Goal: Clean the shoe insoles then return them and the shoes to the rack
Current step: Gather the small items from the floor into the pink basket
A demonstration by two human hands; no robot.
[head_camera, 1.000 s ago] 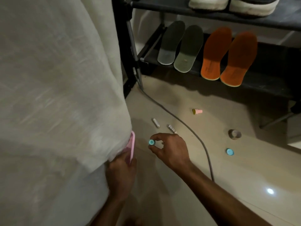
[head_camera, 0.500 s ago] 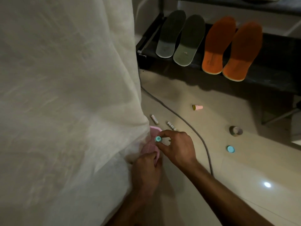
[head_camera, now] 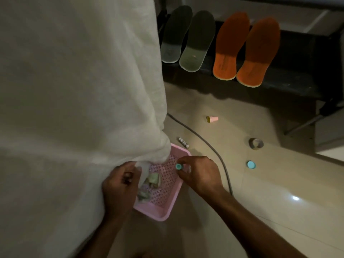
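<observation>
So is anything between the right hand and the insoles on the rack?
Nothing visible blocks it. The right hand pinches a teal-capped item over the pink tray; only bare floor lies before the orange insoles and grey insoles.

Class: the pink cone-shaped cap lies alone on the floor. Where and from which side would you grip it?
Grip the pink cap across its narrower pink end, coming straight down from above. It lies on its side on bare floor, open mouth pointing left, so both flanks look free for thumb and finger.

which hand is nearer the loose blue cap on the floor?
Right. The right hand lies left of the blue cap; the left hand is farther left, beyond the pink tray.
</observation>
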